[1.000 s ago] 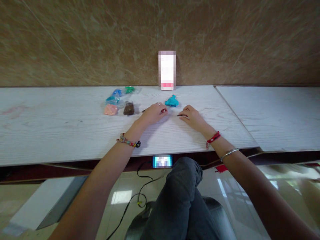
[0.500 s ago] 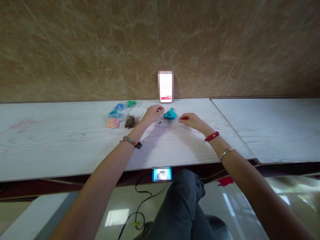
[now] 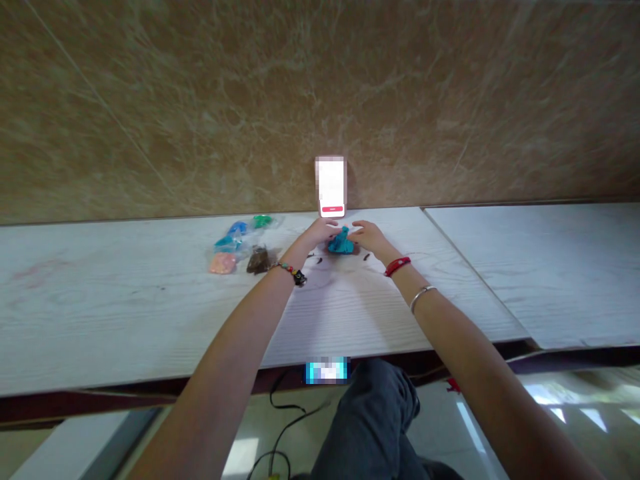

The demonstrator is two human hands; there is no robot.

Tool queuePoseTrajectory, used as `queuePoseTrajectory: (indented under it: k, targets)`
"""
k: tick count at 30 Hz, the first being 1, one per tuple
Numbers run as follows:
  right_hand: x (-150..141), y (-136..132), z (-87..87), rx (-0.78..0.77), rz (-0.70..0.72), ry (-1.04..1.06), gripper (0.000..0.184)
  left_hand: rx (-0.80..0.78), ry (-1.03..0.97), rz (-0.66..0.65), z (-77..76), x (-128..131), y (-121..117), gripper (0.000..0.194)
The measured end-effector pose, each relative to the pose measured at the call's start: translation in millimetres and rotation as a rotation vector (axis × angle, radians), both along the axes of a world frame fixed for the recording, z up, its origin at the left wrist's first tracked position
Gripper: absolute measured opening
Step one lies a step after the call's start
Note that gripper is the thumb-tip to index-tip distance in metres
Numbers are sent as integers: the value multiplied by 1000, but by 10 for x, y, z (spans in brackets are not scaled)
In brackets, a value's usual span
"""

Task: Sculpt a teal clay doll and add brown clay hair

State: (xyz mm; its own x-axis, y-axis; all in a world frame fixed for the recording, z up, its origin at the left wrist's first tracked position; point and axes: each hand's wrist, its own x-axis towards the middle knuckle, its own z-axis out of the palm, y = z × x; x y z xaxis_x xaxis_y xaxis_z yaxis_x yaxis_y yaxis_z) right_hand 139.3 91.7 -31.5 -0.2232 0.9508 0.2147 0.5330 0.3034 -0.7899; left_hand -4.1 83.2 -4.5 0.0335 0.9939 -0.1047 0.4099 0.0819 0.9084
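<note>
A lump of teal modelling clay (image 3: 341, 244) with a raised upper part stands on the white table. My left hand (image 3: 321, 232) is at its left side, fingers and thumb apart and curved toward it. From the right, my right hand (image 3: 369, 235) reaches to the upper part, its fingers also apart. Fingertips of both hands come close to the clay; whether they touch it I cannot tell. A brownish bit shows at the lump's right base. Small dark pieces (image 3: 367, 257) lie on the table on either side.
Left of my hands lie bags of brown clay (image 3: 258, 260), pink clay (image 3: 223, 263), blue clay (image 3: 237, 229) and green clay (image 3: 262, 221). A lit phone (image 3: 331, 187) leans on the brown wall behind. Another lit screen (image 3: 327, 371) is at the table's front edge, above my knee.
Both hands have moved in toward the teal clay, and their closed fingers have spread. Another small dark piece now lies to the right of the clay. The view has tilted slightly.
</note>
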Motion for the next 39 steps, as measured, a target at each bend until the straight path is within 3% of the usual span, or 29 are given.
queuePoseTrajectory:
  k: [5,10,17,22,28,35,39]
  targets:
    - [34,-143,17,-69,35,151,49,98,-61,-47,45,-72,-188,35]
    - [44,-330,27,6,154,187,52,220,-67,-134,12,-191,-392,33]
    - [-72,-459,76,304,61,47,28,354,-20,-204,-143,-239,-397,34]
    - [-4,-452,65,224,190,63,23,453,222,-315,-189,-261,-394,45]
    - [118,-392,23,142,358,123,30,394,451,-456,-194,-337,-460,48]
    - [70,-392,-12,124,315,83,50,377,458,-416,-157,-364,-469,60]
    - [50,-352,-58,125,270,113,57,302,594,-526,-188,-393,-465,63]
